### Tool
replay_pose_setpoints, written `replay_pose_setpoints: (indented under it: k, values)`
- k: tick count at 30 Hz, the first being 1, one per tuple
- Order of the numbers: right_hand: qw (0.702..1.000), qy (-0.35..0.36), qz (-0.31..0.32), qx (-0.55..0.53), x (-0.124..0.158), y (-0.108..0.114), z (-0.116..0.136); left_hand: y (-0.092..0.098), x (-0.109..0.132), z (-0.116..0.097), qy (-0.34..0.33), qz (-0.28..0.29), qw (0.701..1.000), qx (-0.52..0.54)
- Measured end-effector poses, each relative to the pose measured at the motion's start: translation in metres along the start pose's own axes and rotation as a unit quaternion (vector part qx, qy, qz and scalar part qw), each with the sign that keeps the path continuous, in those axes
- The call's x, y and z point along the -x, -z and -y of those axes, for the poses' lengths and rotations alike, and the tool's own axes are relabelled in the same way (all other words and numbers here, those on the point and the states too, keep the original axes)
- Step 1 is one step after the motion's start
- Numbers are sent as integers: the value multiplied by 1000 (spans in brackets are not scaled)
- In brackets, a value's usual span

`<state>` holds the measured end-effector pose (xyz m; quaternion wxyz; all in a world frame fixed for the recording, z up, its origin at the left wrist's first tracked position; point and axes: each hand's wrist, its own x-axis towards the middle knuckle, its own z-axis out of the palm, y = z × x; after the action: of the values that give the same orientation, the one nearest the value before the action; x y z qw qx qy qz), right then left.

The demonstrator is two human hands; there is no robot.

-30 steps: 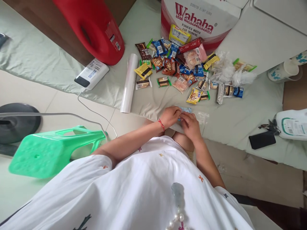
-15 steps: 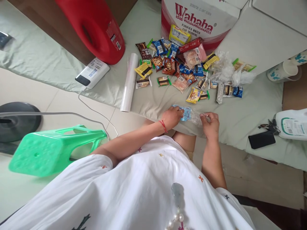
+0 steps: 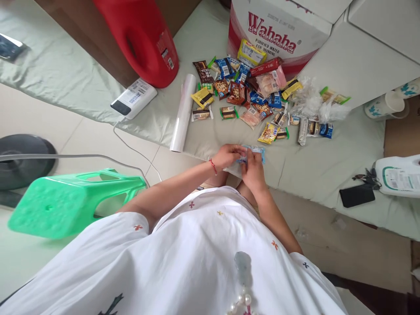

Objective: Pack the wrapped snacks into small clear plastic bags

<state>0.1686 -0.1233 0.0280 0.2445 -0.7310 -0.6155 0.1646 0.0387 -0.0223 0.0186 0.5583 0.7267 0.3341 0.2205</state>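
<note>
1. The left hand (image 3: 229, 156) and right hand (image 3: 252, 168) are meeting at the near edge of the sheet (image 3: 311, 162). The fingers of both are closing on one small blue packet (image 3: 255, 151).
2. The blue packet is sitting between the two hands, just over the sheet's edge and in front of the lap. Its right end is poking out past the right hand's fingers. It may be sitting inside something clear, but the view is too small to be sure.
3. The left wrist is wearing a red string (image 3: 213, 166).
4. A pile of snack packets (image 3: 249, 89) is spreading over the sheet beyond the hands, apart from them. It is reaching the foot of a Wahaha box (image 3: 278, 37).
5. A roll of clear film (image 3: 183, 113) is lying left of the pile, its near end reaching the sheet's edge.
6. A red jug (image 3: 144, 39) is leaning at the far left, with a white device (image 3: 134, 98) lying just beside it.
7. A green stool (image 3: 68, 203) is lying tipped over on the floor beside the left arm.
8. A black phone (image 3: 357, 195) is lying on the sheet, far right.
</note>
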Motion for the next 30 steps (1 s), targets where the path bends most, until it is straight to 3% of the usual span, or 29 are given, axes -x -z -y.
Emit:
replay_pose_setpoints:
  k: [2, 4, 10, 13, 16, 20, 23, 27, 30]
  values:
    - [998, 8, 11, 60, 7, -3, 6, 2, 2, -2, -15, -75, 997, 6]
    - [995, 10, 17, 96, 11, -4, 10, 0, 0, -7, -39, -99, 993, -60]
    - [993, 105, 52, 29, 20, 13, -12, -4, -23, -16, 51, -14, 957, -285]
    - [993, 120, 16, 15, 24, 33, -30, -3, -30, -17, 58, 3, 945, -322]
    - [986, 134, 0, 96, 16, 45, -39, -2, -33, -15, 54, 8, 944, -325]
    - [964, 197, 74, 165, -7, 37, -44, 0, -36, -10, 59, -9, 948, -314]
    - [956, 222, 84, 172, -20, 32, -51, 5, -37, -8, 59, -11, 957, -284]
    - [972, 203, 48, 111, -26, 37, -58, 16, -28, -11, 4, -25, 967, -255]
    - [988, 153, -1, -31, -24, 43, -55, 19, -17, -16, -51, -35, 984, -167]
